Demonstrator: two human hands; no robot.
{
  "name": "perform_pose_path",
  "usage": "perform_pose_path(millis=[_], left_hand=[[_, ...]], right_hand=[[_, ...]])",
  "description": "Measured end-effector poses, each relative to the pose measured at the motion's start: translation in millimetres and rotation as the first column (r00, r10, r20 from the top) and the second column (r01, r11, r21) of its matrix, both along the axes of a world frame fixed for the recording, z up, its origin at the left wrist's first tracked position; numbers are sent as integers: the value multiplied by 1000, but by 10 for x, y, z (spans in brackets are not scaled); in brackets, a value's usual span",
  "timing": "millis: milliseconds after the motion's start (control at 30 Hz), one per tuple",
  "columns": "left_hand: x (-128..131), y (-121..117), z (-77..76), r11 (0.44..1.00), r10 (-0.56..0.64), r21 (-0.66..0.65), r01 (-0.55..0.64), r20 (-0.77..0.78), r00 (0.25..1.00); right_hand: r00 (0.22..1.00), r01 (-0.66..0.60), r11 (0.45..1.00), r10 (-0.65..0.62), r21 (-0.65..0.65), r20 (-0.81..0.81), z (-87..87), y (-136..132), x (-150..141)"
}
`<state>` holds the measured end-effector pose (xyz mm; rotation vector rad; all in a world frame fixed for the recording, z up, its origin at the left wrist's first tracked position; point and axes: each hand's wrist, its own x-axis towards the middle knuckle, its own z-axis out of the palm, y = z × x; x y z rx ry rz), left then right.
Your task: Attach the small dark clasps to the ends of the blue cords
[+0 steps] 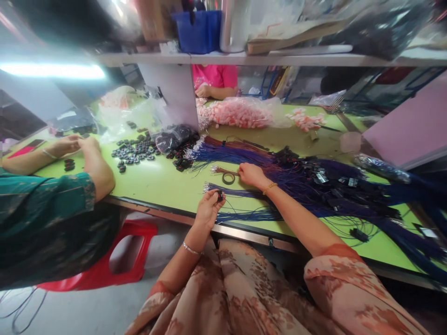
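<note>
Black connector housing (220, 196) pinched in left hand (208, 207); right hand (253, 175) at brown wires (222, 171)

At far left, a co-worker's hands (89, 145) meet above the green tabletop (153, 186). To their right lies a scattered pile of black connectors (135, 150).

The person's left hand is clamped, thumb against fingers, on the housing, near the table's front edge. The housing is judged light, stiff and fairly robust, its smooth faces perhaps a little slippery; the sound hold is by the side walls, opening left free. It appears dark, compact and blocky; fine detail is partly covered by the fingers.

Just beyond, a dark tape roll (228, 178) lies flat on the tabletop, below the brown wires. The wires are judged light and limp, liable to tangle, with the pale terminals at their left ends the fragile part; hold should be on the insulation, behind those tips. They look thin and loosely gathered.

The right hand's fingers are curled in at the wires' right side; whether any strand is gripped cannot be told.

Further right, blue wires (296, 186) spread in a dense mass, with dark connectors (335, 184) among them.
</note>
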<state>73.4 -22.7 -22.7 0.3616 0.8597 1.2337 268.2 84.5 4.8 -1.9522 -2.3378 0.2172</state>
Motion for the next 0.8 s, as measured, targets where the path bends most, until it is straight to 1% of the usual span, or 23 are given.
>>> perform_pose_path(millis=[100, 167, 233, 300, 400, 500, 567, 667, 800], left_hand=[[7, -12, 5, 1000, 11, -1, -11, -10, 1000], [15, -18, 5, 1000, 15, 2, -15, -16, 1000], [20, -22, 6, 1000, 16, 8, -16, -19, 1000], [22, -25, 7, 1000, 17, 12, -17, -18, 1000], [20, -26, 4, 1000, 13, 13, -13, -10, 1000], [19, -25, -9, 1000, 12, 20, -12, -6, 1000], [22, -25, -18, 999, 22, 27, -22, 0, 1000], [27, -24, -22, 999, 38, 35, -38, 9, 999], [27, -20, -15, 999, 25, 40, -25, 15, 1000]], right_hand=[[1000, 5, 999, -4, 50, -26, 10, 7, 11], [996, 11, 997, -4, 79, -93, 30, 3, -13], [983, -11, 993, 33, 120, -181, 68, -15, -81], [951, -81, 982, 127, 171, -281, 122, -51, -187], [862, -199, 949, 289, 246, -416, 211, -143, -361], [783, -276, 909, 402, 313, -475, 266, -268, -453], [751, -302, 892, 441, 338, -492, 267, -362, -450], [713, -330, 883, 465, 334, -525, 220, -500, -389], [693, -352, 876, 481, 330, -537, 119, -647, -322]])
